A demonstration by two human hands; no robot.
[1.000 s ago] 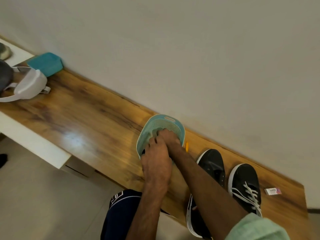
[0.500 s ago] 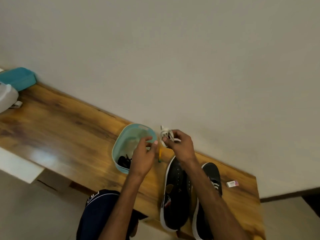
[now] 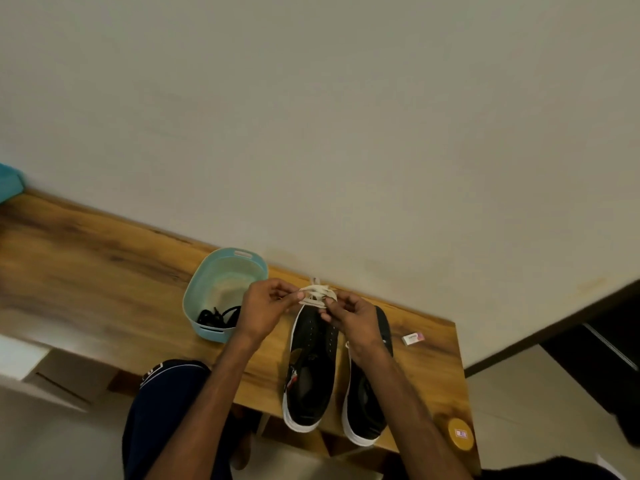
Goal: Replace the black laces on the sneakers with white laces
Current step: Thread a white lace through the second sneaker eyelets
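Both hands, left hand (image 3: 265, 306) and right hand (image 3: 353, 317), pinch a coiled white flat lace (image 3: 317, 295) between them; hasty pulling could knot it above the unlaced black canvas sneaker (image 3: 310, 368).

White lace (image 3: 317, 295), black white-soled sneakers (image 3: 309, 368), black laces (image 3: 218, 316) in pale blue basket (image 3: 194, 299), brown wood-grain table (image 3: 90, 271).

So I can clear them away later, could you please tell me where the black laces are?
In the head view, the black laces lie at the near end of the blue basket, just left of the left hand.
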